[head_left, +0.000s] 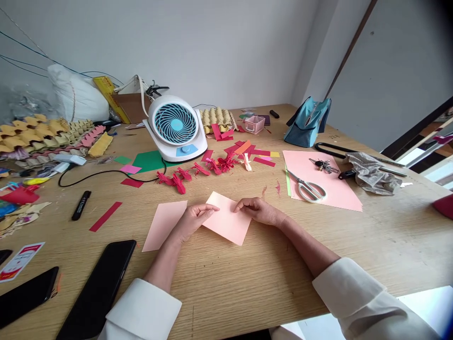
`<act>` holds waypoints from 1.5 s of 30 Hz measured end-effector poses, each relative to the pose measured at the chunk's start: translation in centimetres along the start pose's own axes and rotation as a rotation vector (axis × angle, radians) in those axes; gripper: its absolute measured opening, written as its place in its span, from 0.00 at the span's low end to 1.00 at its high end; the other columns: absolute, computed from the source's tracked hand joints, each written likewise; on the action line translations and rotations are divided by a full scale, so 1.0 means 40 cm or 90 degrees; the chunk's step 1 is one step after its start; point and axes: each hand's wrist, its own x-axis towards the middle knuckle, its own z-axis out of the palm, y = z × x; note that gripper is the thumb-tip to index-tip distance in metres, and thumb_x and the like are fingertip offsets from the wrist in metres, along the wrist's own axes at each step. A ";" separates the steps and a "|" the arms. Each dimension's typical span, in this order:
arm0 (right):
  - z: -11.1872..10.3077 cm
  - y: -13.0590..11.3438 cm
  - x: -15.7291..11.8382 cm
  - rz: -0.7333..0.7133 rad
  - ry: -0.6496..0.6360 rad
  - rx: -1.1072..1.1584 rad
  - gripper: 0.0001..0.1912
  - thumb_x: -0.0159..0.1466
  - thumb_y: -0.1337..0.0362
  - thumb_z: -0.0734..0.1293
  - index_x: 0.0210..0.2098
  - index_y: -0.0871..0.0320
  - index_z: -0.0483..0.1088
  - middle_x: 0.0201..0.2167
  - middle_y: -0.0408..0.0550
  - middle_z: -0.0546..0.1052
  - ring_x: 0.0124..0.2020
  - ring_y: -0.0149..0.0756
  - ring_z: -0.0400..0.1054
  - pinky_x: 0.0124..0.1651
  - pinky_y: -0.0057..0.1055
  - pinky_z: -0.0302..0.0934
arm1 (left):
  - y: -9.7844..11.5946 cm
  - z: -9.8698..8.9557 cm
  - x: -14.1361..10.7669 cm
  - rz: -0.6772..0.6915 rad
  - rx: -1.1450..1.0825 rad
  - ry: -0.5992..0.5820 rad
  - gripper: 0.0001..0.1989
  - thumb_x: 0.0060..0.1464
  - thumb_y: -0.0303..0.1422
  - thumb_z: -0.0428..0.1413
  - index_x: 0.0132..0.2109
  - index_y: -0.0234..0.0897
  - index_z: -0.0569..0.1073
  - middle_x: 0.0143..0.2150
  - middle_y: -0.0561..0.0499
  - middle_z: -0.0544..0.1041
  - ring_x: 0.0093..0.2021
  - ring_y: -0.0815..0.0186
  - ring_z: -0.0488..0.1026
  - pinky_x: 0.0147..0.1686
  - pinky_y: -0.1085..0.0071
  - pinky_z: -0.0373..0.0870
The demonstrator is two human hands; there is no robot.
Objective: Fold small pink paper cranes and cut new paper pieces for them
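A pale pink sheet of paper (228, 219) is tilted between my two hands. My left hand (194, 218) pinches its left edge between thumb and fingers. On the opposite side my right hand (261, 211) has its fingertips closed on the paper's upper right part. Another pale pink sheet (164, 222) lies flat on the table, partly under my left wrist. Beyond my hands runs a row of crumpled red paper flowers (184, 174), with one pale pink paper piece (245, 162) at its right end.
Scissors (311, 191) and keys (323, 165) rest on pink sheets (339, 200) at right, near a blue bag (307, 123). A white fan (177, 127) stands behind the flowers. At left lie a black marker (81, 205), a red strip (105, 216) and phones (101, 285). Egg cartons (42, 134) are stacked far left.
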 end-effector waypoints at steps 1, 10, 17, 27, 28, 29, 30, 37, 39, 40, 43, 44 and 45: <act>0.000 0.001 0.000 0.006 0.002 0.012 0.18 0.68 0.52 0.61 0.41 0.60 0.73 0.32 0.45 0.75 0.29 0.30 0.64 0.31 0.26 0.57 | 0.000 0.003 0.001 -0.006 -0.008 0.002 0.15 0.54 0.43 0.58 0.42 0.38 0.81 0.44 0.47 0.82 0.47 0.56 0.75 0.48 0.65 0.69; -0.027 0.000 -0.008 -0.014 0.019 0.258 0.19 0.61 0.56 0.72 0.49 0.55 0.72 0.42 0.46 0.74 0.38 0.31 0.67 0.45 0.30 0.62 | -0.034 -0.012 0.011 -0.057 -0.200 0.164 0.17 0.47 0.42 0.62 0.42 0.35 0.80 0.44 0.45 0.80 0.42 0.60 0.74 0.33 0.72 0.68; 0.003 0.010 0.006 -0.062 0.053 0.300 0.19 0.60 0.55 0.73 0.48 0.53 0.73 0.43 0.47 0.74 0.42 0.34 0.69 0.46 0.32 0.63 | -0.025 0.013 0.010 -0.123 -0.267 0.122 0.20 0.43 0.42 0.65 0.42 0.35 0.79 0.40 0.47 0.79 0.35 0.64 0.72 0.27 0.74 0.66; 0.002 0.003 0.002 -0.052 0.069 0.124 0.14 0.60 0.53 0.72 0.37 0.58 0.75 0.36 0.47 0.71 0.36 0.33 0.68 0.40 0.30 0.64 | -0.022 0.000 0.006 -0.042 -0.182 0.034 0.17 0.47 0.40 0.64 0.43 0.36 0.79 0.45 0.46 0.80 0.44 0.61 0.74 0.44 0.69 0.66; 0.003 0.002 0.002 -0.055 0.067 0.123 0.14 0.59 0.53 0.73 0.37 0.57 0.75 0.37 0.47 0.71 0.36 0.33 0.69 0.40 0.30 0.64 | -0.020 -0.001 0.005 -0.040 -0.170 0.026 0.17 0.47 0.41 0.65 0.43 0.36 0.79 0.46 0.46 0.80 0.45 0.60 0.74 0.46 0.68 0.66; 0.005 0.002 0.002 -0.058 0.065 0.123 0.15 0.59 0.53 0.73 0.38 0.57 0.75 0.38 0.48 0.71 0.37 0.34 0.69 0.40 0.31 0.64 | -0.019 0.000 0.004 -0.038 -0.159 0.019 0.17 0.48 0.41 0.65 0.42 0.36 0.79 0.45 0.46 0.80 0.46 0.60 0.74 0.46 0.68 0.66; 0.006 0.002 0.003 -0.061 0.064 0.125 0.15 0.58 0.53 0.73 0.38 0.57 0.76 0.38 0.48 0.71 0.37 0.34 0.69 0.41 0.31 0.65 | -0.018 0.000 0.004 -0.036 -0.151 0.015 0.16 0.48 0.41 0.65 0.42 0.36 0.79 0.45 0.46 0.80 0.46 0.60 0.74 0.47 0.68 0.66; 0.005 0.001 0.005 -0.055 0.068 0.141 0.15 0.57 0.53 0.75 0.33 0.58 0.74 0.36 0.47 0.73 0.37 0.34 0.70 0.42 0.31 0.65 | -0.006 -0.009 -0.001 -0.024 -0.106 -0.012 0.16 0.48 0.42 0.64 0.41 0.37 0.80 0.44 0.47 0.80 0.44 0.60 0.74 0.45 0.67 0.67; 0.007 -0.003 0.004 -0.046 0.060 0.148 0.15 0.56 0.53 0.75 0.32 0.59 0.74 0.35 0.47 0.73 0.36 0.33 0.70 0.41 0.31 0.64 | -0.002 -0.014 -0.002 -0.005 -0.094 0.006 0.16 0.50 0.43 0.63 0.41 0.37 0.80 0.44 0.46 0.80 0.45 0.60 0.73 0.46 0.67 0.66; 0.008 -0.005 0.004 -0.042 0.055 0.150 0.15 0.56 0.53 0.75 0.32 0.59 0.74 0.34 0.47 0.73 0.35 0.33 0.69 0.41 0.31 0.64 | -0.001 -0.015 -0.003 0.004 -0.095 0.018 0.15 0.50 0.43 0.63 0.41 0.37 0.80 0.43 0.47 0.79 0.45 0.60 0.73 0.45 0.68 0.66; 0.013 -0.011 0.003 -0.040 0.055 0.142 0.16 0.57 0.52 0.74 0.30 0.59 0.73 0.33 0.46 0.73 0.34 0.33 0.68 0.39 0.30 0.62 | -0.002 -0.009 -0.001 0.022 -0.108 0.025 0.14 0.51 0.42 0.62 0.41 0.37 0.80 0.42 0.48 0.78 0.43 0.61 0.72 0.44 0.68 0.66; 0.015 -0.013 0.003 -0.040 0.057 0.135 0.16 0.58 0.52 0.73 0.30 0.59 0.73 0.32 0.46 0.73 0.34 0.32 0.67 0.38 0.30 0.61 | -0.003 -0.005 0.000 0.027 -0.109 0.020 0.13 0.52 0.42 0.62 0.41 0.38 0.80 0.43 0.48 0.78 0.43 0.61 0.72 0.45 0.68 0.66; 0.016 -0.014 0.003 -0.038 0.059 0.128 0.16 0.59 0.52 0.73 0.29 0.59 0.73 0.32 0.45 0.73 0.33 0.32 0.67 0.37 0.30 0.61 | -0.004 0.000 0.001 0.032 -0.105 0.019 0.13 0.52 0.41 0.62 0.40 0.38 0.80 0.43 0.48 0.78 0.44 0.61 0.73 0.46 0.67 0.66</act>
